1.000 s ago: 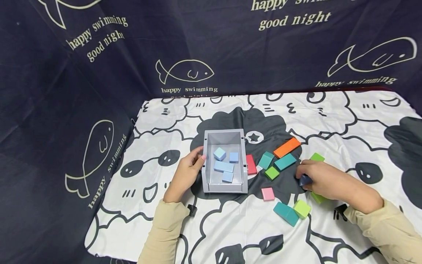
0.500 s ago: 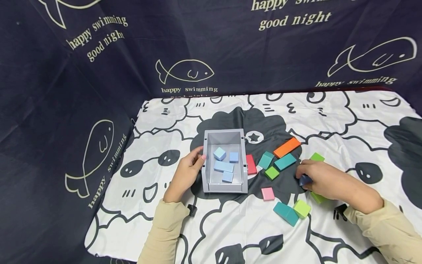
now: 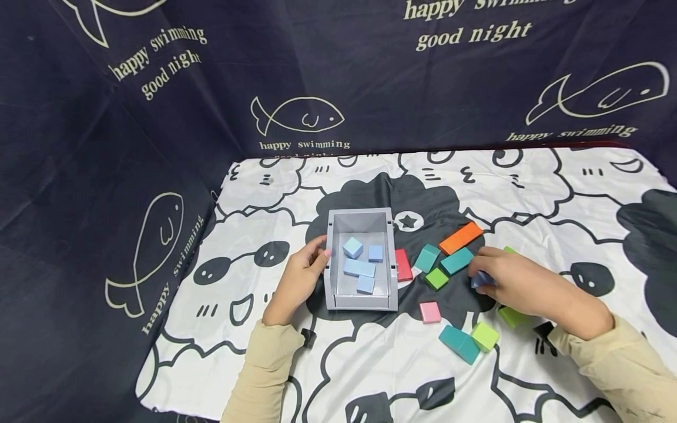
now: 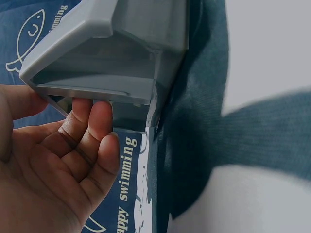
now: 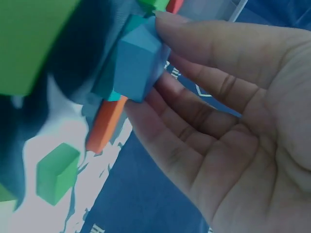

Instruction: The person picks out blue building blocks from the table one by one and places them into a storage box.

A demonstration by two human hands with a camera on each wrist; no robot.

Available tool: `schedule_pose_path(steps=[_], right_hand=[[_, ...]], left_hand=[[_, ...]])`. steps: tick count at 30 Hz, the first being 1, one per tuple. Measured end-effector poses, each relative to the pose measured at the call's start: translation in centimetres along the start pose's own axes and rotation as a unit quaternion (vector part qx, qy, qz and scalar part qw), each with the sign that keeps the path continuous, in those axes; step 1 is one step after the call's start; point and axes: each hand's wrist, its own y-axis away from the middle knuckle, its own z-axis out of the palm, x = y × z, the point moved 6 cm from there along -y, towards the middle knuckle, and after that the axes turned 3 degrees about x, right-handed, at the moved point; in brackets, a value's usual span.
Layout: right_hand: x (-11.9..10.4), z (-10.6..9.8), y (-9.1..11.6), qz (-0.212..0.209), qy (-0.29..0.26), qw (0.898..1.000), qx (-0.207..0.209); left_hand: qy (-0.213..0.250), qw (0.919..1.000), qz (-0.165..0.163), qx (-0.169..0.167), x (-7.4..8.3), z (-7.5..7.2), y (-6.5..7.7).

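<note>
A grey open-topped bin [image 3: 362,304] stands left of the middle of the cloth, with several light blue blocks [image 3: 359,268] inside. My left hand [image 3: 303,273] grips the bin's left wall; in the left wrist view the thumb lies on one side of the rim and curled fingers [image 4: 100,121] on the other. On the right, my right hand [image 3: 515,282] pinches a blue block [image 5: 138,60] between thumb and fingertips. That block [image 3: 481,280] is partly covered by the fingers in the head view. Teal blocks [image 3: 457,261] and a green block [image 3: 436,278] lie just left of it.
Beside the bin lies a red block [image 3: 403,265], with an orange block [image 3: 461,237] farther right. Nearer are a pink block [image 3: 430,312], a teal block [image 3: 459,344] and a lime block [image 3: 485,336]. Another green block [image 3: 510,317] sits under my right wrist. A dark curtain [image 3: 296,70] hangs behind.
My right hand, pinching the blue block, has shifted slightly left and away from me. The left hand and the bin stay in place.
</note>
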Motion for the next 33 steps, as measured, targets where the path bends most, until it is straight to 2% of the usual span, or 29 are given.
schedule_pose_path(steps=[1,3,8,15,23,28,33], right_hand=[[-0.2,-0.2,-0.2,-0.005,0.001,1.000,0.007],[-0.7,-0.6,-0.6,-0.017,0.002,0.999,0.028],[-2.2,-1.8,-1.8,-0.052,-0.003,0.995,0.086],[-4.2,-3.5,-3.8,-0.079,-0.011,0.986,0.143],[-6.7,-4.3,-6.2,-0.116,-0.023,0.980,0.160],[-8.6,-4.4,-7.8,-0.152,-0.049,0.975,0.157],[-10.3,-4.4,-9.2,-0.165,-0.068,0.972,0.153]], left_hand=[[-0.002,1.0000,-0.002,-0.001,0.5,-0.1,0.2],[-0.002,1.0000,-0.002,0.001,0.5,-0.1,0.2],[-0.001,0.9999,-0.010,0.005,-2.5,0.6,-0.6],[-0.002,1.0000,0.006,0.005,-2.6,0.4,-0.6],[-0.014,0.9997,0.022,0.002,-2.4,0.2,-0.6],[-0.016,0.9997,0.020,0.002,-2.5,0.2,-0.6],[-0.020,0.9996,0.021,0.000,-2.3,0.2,-0.6]])
